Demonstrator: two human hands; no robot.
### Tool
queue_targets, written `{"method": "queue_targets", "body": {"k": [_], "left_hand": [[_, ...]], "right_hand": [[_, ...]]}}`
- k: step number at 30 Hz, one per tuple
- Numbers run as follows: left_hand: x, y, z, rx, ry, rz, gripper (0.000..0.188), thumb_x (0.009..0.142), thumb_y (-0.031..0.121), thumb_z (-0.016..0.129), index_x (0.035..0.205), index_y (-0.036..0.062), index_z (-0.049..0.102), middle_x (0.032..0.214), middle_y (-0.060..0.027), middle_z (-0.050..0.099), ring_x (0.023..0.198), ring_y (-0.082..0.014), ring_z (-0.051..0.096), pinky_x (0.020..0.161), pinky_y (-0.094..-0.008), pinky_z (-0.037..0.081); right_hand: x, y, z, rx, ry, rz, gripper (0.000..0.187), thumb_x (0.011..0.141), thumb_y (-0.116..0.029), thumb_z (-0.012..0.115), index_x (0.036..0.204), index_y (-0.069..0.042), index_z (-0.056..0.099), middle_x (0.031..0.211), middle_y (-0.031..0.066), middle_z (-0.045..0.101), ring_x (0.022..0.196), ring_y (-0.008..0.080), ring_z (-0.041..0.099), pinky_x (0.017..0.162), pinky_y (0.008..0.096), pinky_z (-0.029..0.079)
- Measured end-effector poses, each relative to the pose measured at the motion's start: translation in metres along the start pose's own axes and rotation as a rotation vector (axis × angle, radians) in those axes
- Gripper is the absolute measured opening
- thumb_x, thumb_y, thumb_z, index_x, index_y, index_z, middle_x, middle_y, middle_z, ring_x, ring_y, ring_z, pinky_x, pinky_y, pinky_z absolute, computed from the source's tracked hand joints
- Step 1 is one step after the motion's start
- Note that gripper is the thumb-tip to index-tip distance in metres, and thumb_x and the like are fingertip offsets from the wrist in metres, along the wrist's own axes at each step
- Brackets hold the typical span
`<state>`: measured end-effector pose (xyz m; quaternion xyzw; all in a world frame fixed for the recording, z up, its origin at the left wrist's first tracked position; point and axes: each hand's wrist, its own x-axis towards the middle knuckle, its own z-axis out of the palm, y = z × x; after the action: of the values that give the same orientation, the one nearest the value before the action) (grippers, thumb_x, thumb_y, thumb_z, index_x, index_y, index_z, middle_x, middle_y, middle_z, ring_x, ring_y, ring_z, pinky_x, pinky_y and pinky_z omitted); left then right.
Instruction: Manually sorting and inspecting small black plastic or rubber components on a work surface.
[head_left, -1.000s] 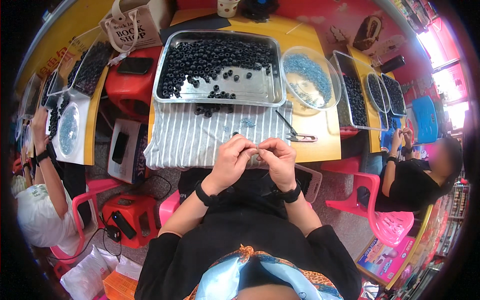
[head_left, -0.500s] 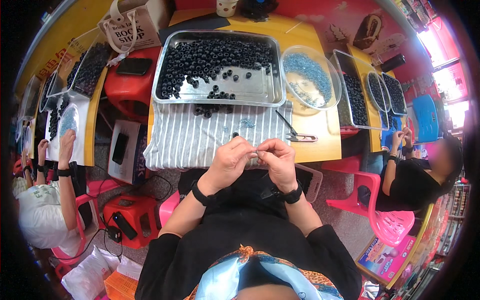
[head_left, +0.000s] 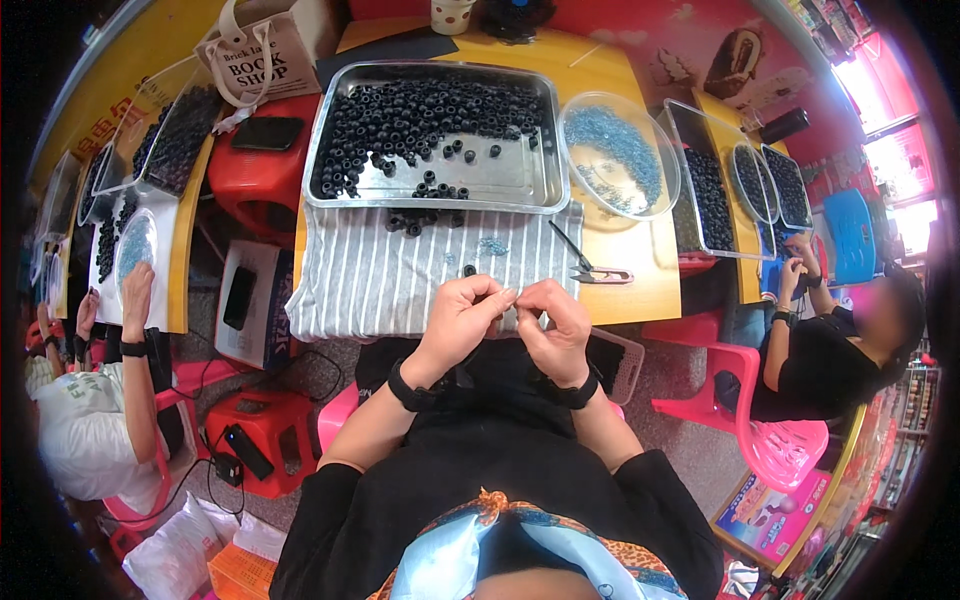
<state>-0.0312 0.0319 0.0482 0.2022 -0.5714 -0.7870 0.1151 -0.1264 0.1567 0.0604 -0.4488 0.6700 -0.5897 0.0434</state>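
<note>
Both hands over the near edge of a striped cloth [head_left: 345,270] on the yellow surface [head_left: 650,292]. Left hand [head_left: 452,322]: thumb and forefinger pressed together at the tips; anything between them too small to make out. Right hand [head_left: 556,332]: fingers curled, tips close beside the left's; cannot tell whether they pinch something.

Containers. Metal tray [head_left: 500,178], rectangular, beyond the hands: black beads [head_left: 430,112] heaped along the far side and left, a few scattered singly, bare metal showing at near right. More of the same beads lie on the cloth against the tray's near edge; a lone black bead [head_left: 470,270] sits just beyond the left hand. Clear round dish [head_left: 602,180], right of tray: light-blue beads [head_left: 618,132] banked to the far and right sides, thin at near left. Small blue cluster [head_left: 492,246] on the cloth. Snips [head_left: 606,275] right of it.

Neighbouring surface, right: clear box [head_left: 688,232] of dark beads. Left: round dish [head_left: 133,225] of blue beads, a co-worker's hand [head_left: 137,292] at its near edge.
</note>
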Motion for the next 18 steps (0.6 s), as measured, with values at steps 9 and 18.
{"method": "queue_targets", "body": {"k": [9, 18], "left_hand": [[0.000, 0.003, -0.003, -0.002, -0.075, 0.183, 0.008, 0.090, 0.002, 0.061, 0.091, -0.0018, 0.067, 0.074, -0.0008, 0.057, 0.059, -0.0064, 0.058, 0.050, -0.0203, 0.044], [-0.003, -0.003, -0.005, 0.053, -0.024, 0.141, 0.010, 0.091, 0.007, 0.062, 0.086, 0.0001, 0.065, 0.071, 0.0000, 0.059, 0.056, -0.0055, 0.057, 0.047, -0.0197, 0.043]], "right_hand": [[-0.006, 0.009, -0.007, 0.578, -0.034, 0.560, 0.006, 0.084, 0.007, 0.059, 0.086, 0.001, 0.060, 0.081, 0.0007, 0.062, 0.069, 0.0047, 0.057, 0.059, 0.0198, 0.047], [-0.007, 0.008, 0.000, 0.380, 0.026, 0.381, 0.009, 0.082, 0.010, 0.056, 0.084, 0.002, 0.060, 0.080, 0.0015, 0.060, 0.070, 0.0054, 0.056, 0.061, 0.0197, 0.045]]}}
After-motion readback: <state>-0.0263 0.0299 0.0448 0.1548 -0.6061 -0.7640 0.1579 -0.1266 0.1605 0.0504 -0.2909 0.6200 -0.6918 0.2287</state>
